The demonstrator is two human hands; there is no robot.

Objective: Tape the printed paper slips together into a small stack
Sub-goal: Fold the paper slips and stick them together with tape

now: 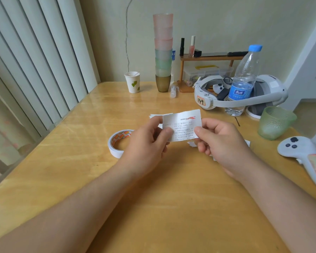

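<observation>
Printed paper slip point(182, 126) sits mid-frame, pinched by left hand point(146, 141) and right hand point(221, 143) at its edges; upper-left paper cup point(132, 83) holds thin sticks.

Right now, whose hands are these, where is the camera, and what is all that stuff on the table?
The camera sits on a person's head and looks down, so you see their own two arms. The left hand and right hand each pinch one side of a printed paper slip with thumb and fingers, holding it above the wooden table. More slips lie under the hands. A roll of tape waits beside the left hand. Farther back stand a stack of cups, a paper cup, a water bottle and a white headset. A green cup and a white controller lie at the right.
</observation>
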